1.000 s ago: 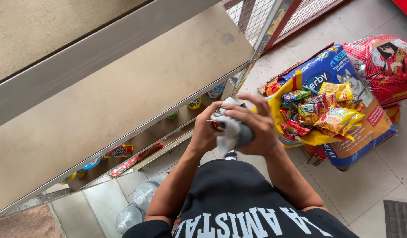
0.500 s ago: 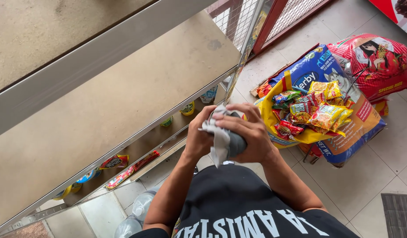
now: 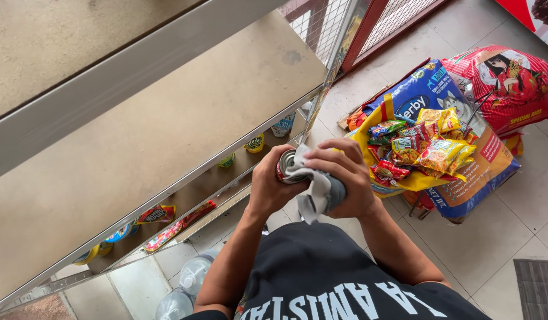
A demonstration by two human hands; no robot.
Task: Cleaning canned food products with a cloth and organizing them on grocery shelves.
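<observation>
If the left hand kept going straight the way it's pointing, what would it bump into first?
The left hand already grips a can, which the right hand wipes with a cloth. Carried onward, up the picture, it would probably reach the metal shelf edge first, though depth is hard to judge from above.

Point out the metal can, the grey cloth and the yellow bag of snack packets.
metal can [image 3: 286,164], head view, on its top rim.
grey cloth [image 3: 314,198], head view, hanging fold.
yellow bag of snack packets [image 3: 364,134], head view, left edge.
</observation>
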